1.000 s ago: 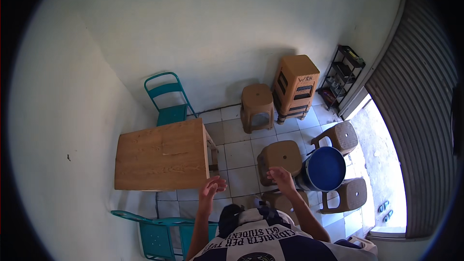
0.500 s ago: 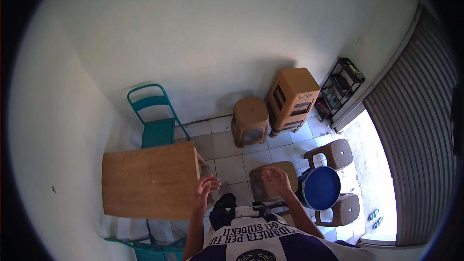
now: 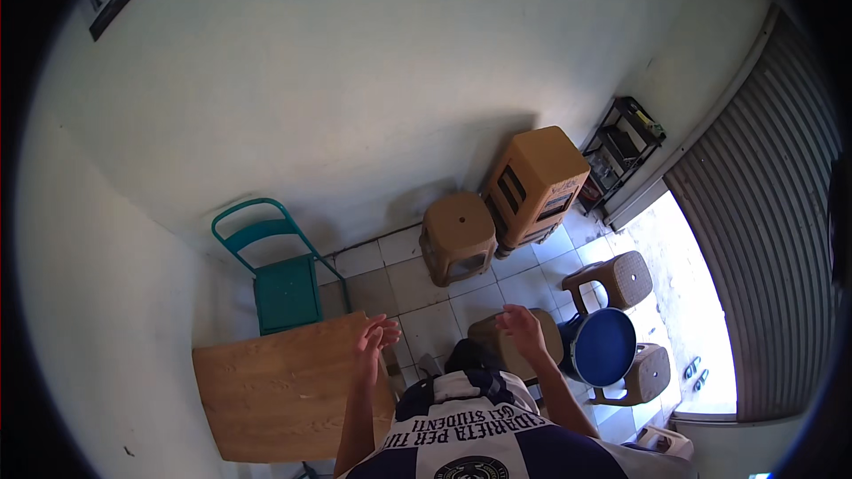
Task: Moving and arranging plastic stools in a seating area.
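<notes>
My left hand (image 3: 378, 335) is raised over the right edge of a wooden table (image 3: 284, 390), its fingers apart and nothing in them. Bare too is my right hand (image 3: 521, 328), held up with fingers spread above a brown plastic stool (image 3: 497, 337). I cannot see either hand touching anything. The two hands face each other in front of my body with a wide gap between them. Just right of my right hand stands a round blue table or drum top (image 3: 605, 347).
A teal metal chair (image 3: 288, 288) stands behind the table. Along the wall are a single stool (image 3: 459, 223), a tall stool stack (image 3: 541, 182) and a black shelf rack (image 3: 625, 146). Two more stools (image 3: 628, 277) flank the blue top. A shutter (image 3: 763, 213) borders the bright doorway, where sandals (image 3: 697, 372) lie.
My view has turned and shifted, so the wooden table and teal chair sit lower in the picture. Both hands stay raised, spread and empty; the right one has moved slightly rightward.
</notes>
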A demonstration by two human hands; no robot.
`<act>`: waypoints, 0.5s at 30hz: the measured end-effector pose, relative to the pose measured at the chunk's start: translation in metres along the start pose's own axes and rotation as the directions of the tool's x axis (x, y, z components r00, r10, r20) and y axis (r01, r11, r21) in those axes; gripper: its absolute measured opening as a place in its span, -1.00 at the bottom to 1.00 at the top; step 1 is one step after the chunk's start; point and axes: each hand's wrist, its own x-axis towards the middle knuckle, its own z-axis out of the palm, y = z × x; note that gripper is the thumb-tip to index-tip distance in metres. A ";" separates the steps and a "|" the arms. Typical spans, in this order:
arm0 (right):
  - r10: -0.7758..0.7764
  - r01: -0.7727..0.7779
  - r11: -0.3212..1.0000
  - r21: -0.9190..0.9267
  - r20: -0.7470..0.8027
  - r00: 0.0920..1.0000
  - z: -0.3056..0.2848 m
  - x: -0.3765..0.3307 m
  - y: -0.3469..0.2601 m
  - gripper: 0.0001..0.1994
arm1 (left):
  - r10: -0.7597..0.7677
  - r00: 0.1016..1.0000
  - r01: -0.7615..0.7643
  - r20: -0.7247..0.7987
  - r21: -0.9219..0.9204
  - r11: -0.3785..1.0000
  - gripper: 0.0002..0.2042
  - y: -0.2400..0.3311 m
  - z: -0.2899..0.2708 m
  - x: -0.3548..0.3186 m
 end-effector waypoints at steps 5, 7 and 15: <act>0.040 -0.039 0.994 0.104 -0.013 0.999 0.013 0.042 -0.006 -0.70 | -0.040 0.999 0.040 0.008 0.002 0.999 -0.60 0.005 0.002 0.046; 0.060 -0.059 0.990 0.125 -0.007 0.998 0.018 0.066 -0.011 -0.70 | -0.049 0.999 0.049 0.015 0.006 0.999 -0.61 0.007 0.008 0.062; 0.069 -0.066 0.992 0.103 -0.021 0.997 0.025 0.174 -0.038 -0.71 | -0.153 0.980 0.138 0.130 0.111 0.984 -0.63 0.004 0.040 0.153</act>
